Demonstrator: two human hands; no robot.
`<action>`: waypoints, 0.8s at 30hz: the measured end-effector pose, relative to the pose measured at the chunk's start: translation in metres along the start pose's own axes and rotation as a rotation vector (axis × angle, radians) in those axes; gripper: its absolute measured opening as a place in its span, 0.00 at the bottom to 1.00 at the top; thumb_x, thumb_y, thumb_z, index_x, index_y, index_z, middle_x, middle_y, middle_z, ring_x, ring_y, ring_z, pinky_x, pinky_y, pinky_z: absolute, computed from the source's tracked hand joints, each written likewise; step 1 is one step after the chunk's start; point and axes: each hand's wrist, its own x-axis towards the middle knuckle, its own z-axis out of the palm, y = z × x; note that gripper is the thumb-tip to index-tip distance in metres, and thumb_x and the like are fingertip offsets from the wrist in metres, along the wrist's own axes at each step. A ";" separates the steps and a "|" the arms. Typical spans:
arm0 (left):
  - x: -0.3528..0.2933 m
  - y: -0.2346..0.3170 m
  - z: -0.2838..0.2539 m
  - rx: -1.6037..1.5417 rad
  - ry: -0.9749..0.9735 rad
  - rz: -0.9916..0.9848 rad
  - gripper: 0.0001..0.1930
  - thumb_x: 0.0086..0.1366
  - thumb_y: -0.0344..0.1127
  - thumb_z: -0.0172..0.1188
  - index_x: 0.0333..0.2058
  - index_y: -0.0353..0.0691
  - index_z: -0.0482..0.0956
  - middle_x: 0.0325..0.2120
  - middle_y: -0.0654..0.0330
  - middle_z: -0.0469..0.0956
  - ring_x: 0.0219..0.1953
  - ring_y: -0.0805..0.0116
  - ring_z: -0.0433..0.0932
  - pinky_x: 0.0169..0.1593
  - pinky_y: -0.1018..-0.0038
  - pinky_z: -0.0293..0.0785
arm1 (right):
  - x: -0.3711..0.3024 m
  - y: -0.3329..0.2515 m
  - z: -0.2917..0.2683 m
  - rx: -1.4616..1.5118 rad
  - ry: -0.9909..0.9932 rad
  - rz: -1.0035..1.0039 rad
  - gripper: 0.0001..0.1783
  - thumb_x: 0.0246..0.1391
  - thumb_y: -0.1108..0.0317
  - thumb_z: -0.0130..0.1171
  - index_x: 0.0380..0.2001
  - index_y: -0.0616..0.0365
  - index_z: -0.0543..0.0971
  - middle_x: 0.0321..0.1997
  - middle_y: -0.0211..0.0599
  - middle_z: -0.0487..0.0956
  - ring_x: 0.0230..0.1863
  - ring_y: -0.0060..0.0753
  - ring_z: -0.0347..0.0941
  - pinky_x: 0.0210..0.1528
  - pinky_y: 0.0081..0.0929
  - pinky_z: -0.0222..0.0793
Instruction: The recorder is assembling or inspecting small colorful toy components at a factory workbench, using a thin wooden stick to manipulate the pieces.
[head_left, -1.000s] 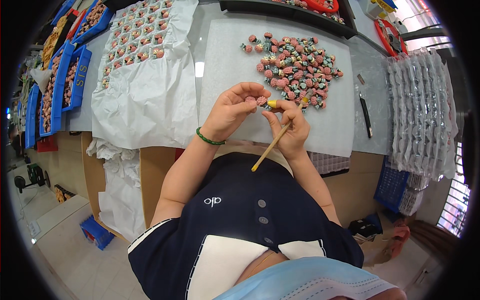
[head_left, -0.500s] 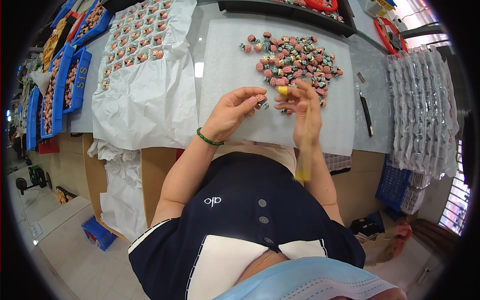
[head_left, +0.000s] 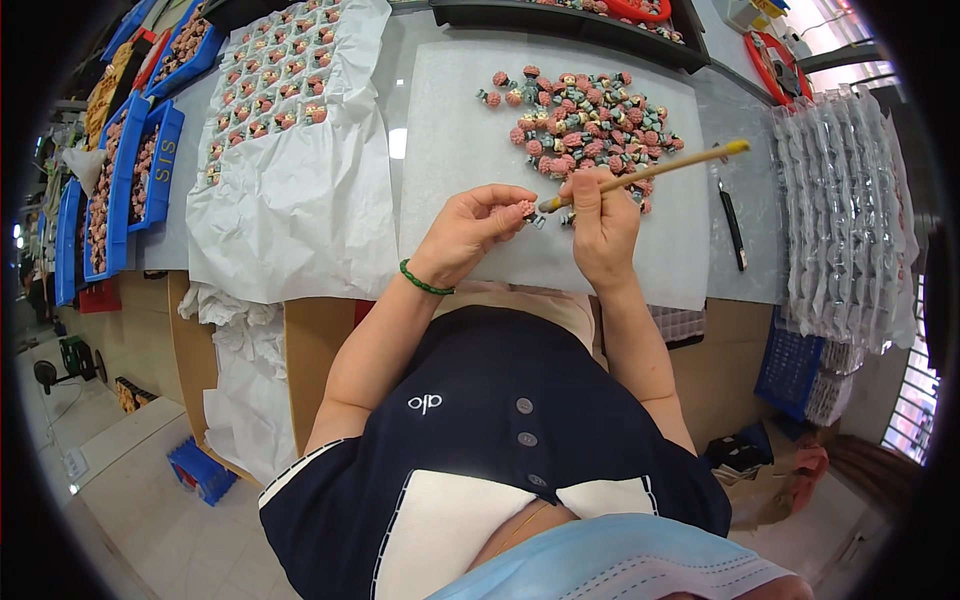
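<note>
My left hand [head_left: 470, 232] is closed, pinching a small figurine [head_left: 527, 209] with a bumpy pink head and a grey-blue lower part. My right hand [head_left: 605, 232] grips a thin wooden stick [head_left: 680, 164], yellow at its outer end. The stick's inner tip points at the figurine; whether they touch I cannot tell. Beyond both hands, a loose pile of similar figurines [head_left: 600, 120] lies on a white foam sheet [head_left: 450, 110]. To the left, more figurines sit in rows in a compartmented tray [head_left: 270, 75], partly covered by white paper [head_left: 290, 220].
A black pen-like tool [head_left: 733, 225] lies right of the foam sheet. Stacked clear plastic trays [head_left: 840, 210] stand at the far right. Blue bins [head_left: 155, 160] of pink pieces are at the left, and a black tray [head_left: 570, 22] runs along the back.
The wooden stick has swung from hanging toward my body to lying across my right hand, with its inner tip at the figurine. My left hand still holds the figurine.
</note>
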 end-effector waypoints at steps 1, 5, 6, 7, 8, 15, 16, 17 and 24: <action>0.000 0.000 0.001 -0.009 0.007 0.010 0.11 0.59 0.30 0.53 0.41 0.33 0.71 0.30 0.64 0.72 0.29 0.79 0.66 0.34 0.83 0.63 | -0.001 -0.001 -0.001 0.034 0.013 -0.008 0.15 0.58 0.65 0.43 0.23 0.61 0.71 0.18 0.26 0.68 0.18 0.14 0.56 0.20 0.14 0.52; 0.001 -0.001 0.001 -0.048 0.010 0.017 0.12 0.59 0.30 0.53 0.41 0.33 0.71 0.31 0.64 0.73 0.29 0.78 0.66 0.34 0.83 0.63 | 0.002 0.009 0.000 0.038 -0.076 -0.144 0.14 0.58 0.65 0.44 0.23 0.62 0.70 0.18 0.26 0.68 0.18 0.14 0.56 0.20 0.14 0.52; 0.001 -0.001 0.002 -0.048 0.010 0.017 0.12 0.59 0.30 0.53 0.41 0.33 0.71 0.31 0.64 0.73 0.29 0.78 0.66 0.34 0.83 0.63 | 0.005 0.010 -0.002 -0.057 -0.032 -0.109 0.13 0.58 0.65 0.44 0.23 0.61 0.70 0.19 0.27 0.69 0.18 0.14 0.57 0.20 0.14 0.52; 0.001 -0.001 0.002 -0.047 0.025 0.009 0.12 0.59 0.29 0.53 0.41 0.33 0.71 0.31 0.64 0.73 0.29 0.78 0.66 0.35 0.82 0.64 | 0.007 0.011 -0.003 -0.151 0.011 -0.074 0.13 0.58 0.65 0.44 0.24 0.61 0.70 0.19 0.27 0.69 0.19 0.14 0.57 0.20 0.15 0.52; 0.002 0.000 0.001 -0.046 0.041 0.001 0.12 0.59 0.29 0.52 0.42 0.33 0.71 0.31 0.64 0.73 0.30 0.78 0.67 0.35 0.82 0.64 | 0.006 0.010 -0.003 -0.150 0.010 -0.075 0.13 0.58 0.65 0.44 0.24 0.61 0.70 0.19 0.27 0.69 0.19 0.14 0.57 0.20 0.15 0.52; 0.003 -0.002 0.002 -0.065 0.022 0.022 0.12 0.60 0.29 0.52 0.43 0.32 0.71 0.33 0.63 0.74 0.32 0.78 0.69 0.37 0.83 0.65 | 0.008 0.011 -0.005 -0.187 -0.058 -0.166 0.12 0.58 0.66 0.44 0.24 0.61 0.70 0.20 0.29 0.70 0.17 0.15 0.58 0.19 0.16 0.53; 0.002 -0.002 0.002 -0.058 0.028 0.018 0.13 0.60 0.29 0.52 0.43 0.32 0.71 0.33 0.63 0.74 0.32 0.78 0.69 0.37 0.83 0.65 | 0.007 0.012 -0.006 -0.077 -0.014 -0.139 0.13 0.58 0.66 0.44 0.24 0.61 0.70 0.20 0.29 0.70 0.17 0.15 0.58 0.19 0.16 0.53; 0.002 -0.002 0.002 -0.052 0.034 0.014 0.14 0.60 0.29 0.52 0.44 0.31 0.70 0.34 0.62 0.74 0.32 0.78 0.69 0.37 0.83 0.65 | 0.005 0.013 -0.005 0.033 0.030 -0.111 0.13 0.58 0.66 0.44 0.23 0.61 0.70 0.20 0.29 0.70 0.17 0.15 0.58 0.19 0.16 0.53; 0.008 -0.007 0.005 -0.065 0.027 0.021 0.14 0.58 0.25 0.52 0.44 0.30 0.71 0.32 0.62 0.74 0.32 0.78 0.69 0.37 0.84 0.65 | 0.011 0.021 -0.009 -0.170 -0.008 -0.139 0.13 0.58 0.66 0.44 0.23 0.61 0.70 0.19 0.29 0.68 0.17 0.16 0.58 0.19 0.17 0.54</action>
